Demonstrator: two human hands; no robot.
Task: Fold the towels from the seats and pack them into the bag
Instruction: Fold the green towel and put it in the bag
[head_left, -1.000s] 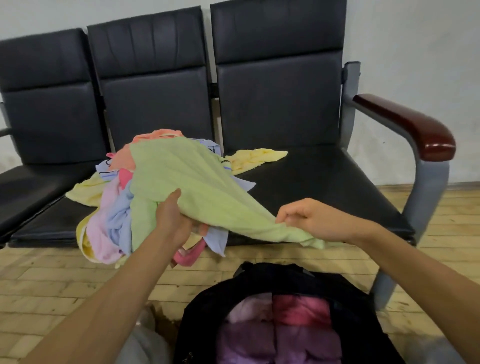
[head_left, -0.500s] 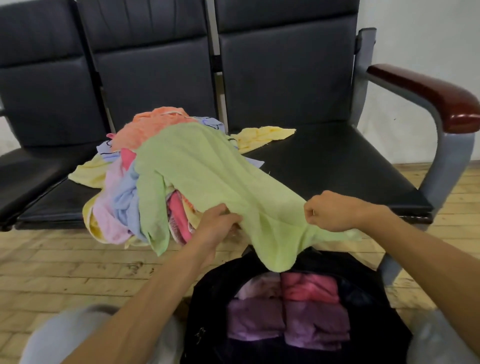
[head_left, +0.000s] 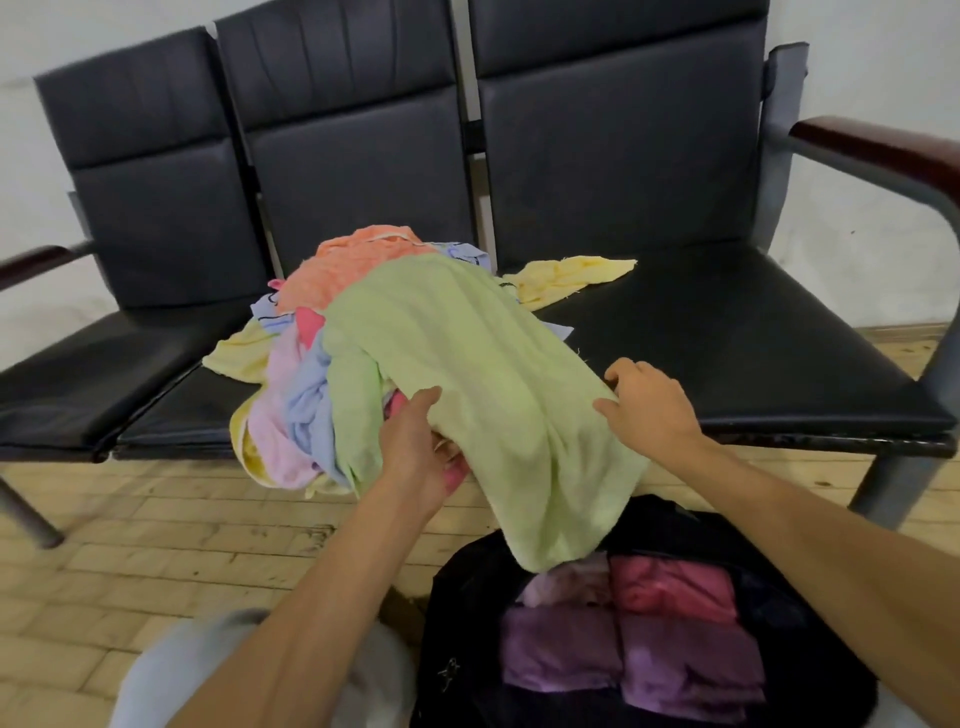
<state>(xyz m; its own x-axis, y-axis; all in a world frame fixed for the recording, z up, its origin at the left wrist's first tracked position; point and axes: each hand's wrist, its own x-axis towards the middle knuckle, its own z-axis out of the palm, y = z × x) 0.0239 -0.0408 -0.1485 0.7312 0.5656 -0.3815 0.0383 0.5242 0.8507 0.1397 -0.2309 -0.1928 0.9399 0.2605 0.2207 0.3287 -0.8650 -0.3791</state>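
A light green towel (head_left: 467, 364) lies draped over a pile of towels (head_left: 311, 395) on the middle seat, and its lower end hangs past the seat's front edge over the black bag (head_left: 457, 613). My left hand (head_left: 415, 447) grips the green towel's left edge, thumb on top. My right hand (head_left: 649, 402) holds its right edge at the front of the right seat (head_left: 753, 332). The pile holds orange, pink, blue and yellow towels. The bag stands open on the floor with folded purple and pink towels (head_left: 639, 644) inside.
A yellow towel (head_left: 566, 278) lies spread at the back of the right seat. The left seat (head_left: 88, 374) carries nothing. A dark wooden armrest (head_left: 878, 150) on a grey metal frame stands at the right. The floor is pale wooden planks (head_left: 156, 545).
The green towel has been pulled forward, and its end now hangs down over the open bag. My right hand has loosened from a fist to a looser hold on the edge.
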